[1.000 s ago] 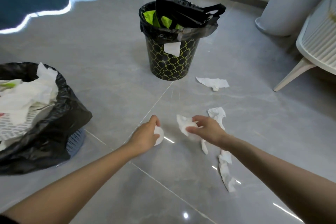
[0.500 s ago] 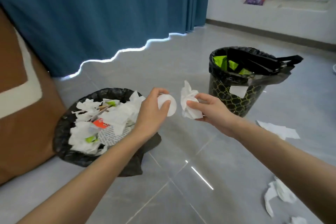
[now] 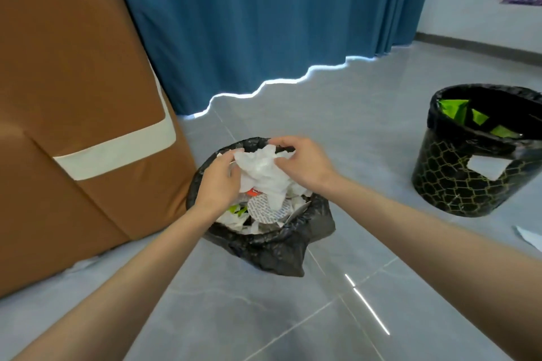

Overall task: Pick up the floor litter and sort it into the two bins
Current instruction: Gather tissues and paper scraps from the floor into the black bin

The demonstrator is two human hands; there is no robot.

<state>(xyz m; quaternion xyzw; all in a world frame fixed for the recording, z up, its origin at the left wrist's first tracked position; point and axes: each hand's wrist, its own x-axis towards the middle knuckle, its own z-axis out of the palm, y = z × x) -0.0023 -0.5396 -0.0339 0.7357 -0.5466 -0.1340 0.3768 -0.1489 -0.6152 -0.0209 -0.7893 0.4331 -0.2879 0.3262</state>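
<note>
1. Tissue wad [image 3: 259, 168] is in the middle of the frame, directly above the open mouth of the bag-lined bin [image 3: 264, 246]. This bin is already heaped with white paper scraps.
2. The left hand [image 3: 218, 184] is at the left side of the wad and the right hand [image 3: 306, 168] is at its upper right side. The fingers of both hands are curled and pinch the paper, so each hand is closed on it. Whether the left palm hides something more, I cannot tell.
3. The step in hand, as I judge it, is to let the wad fall into this bin.
4. To do it well, both hands should loosen together and low over the heap. The paper is light and the heap is high, so the wad could roll over the rim onto the floor [image 3: 264, 316]. A soft press after the release may help.
5. The patterned bin [image 3: 445, 179], at the right of the frame, holds green pieces and stands well apart from the hands. A white scrap [image 3: 528, 236] lies on the floor at the right edge, not yet picked up.
</note>
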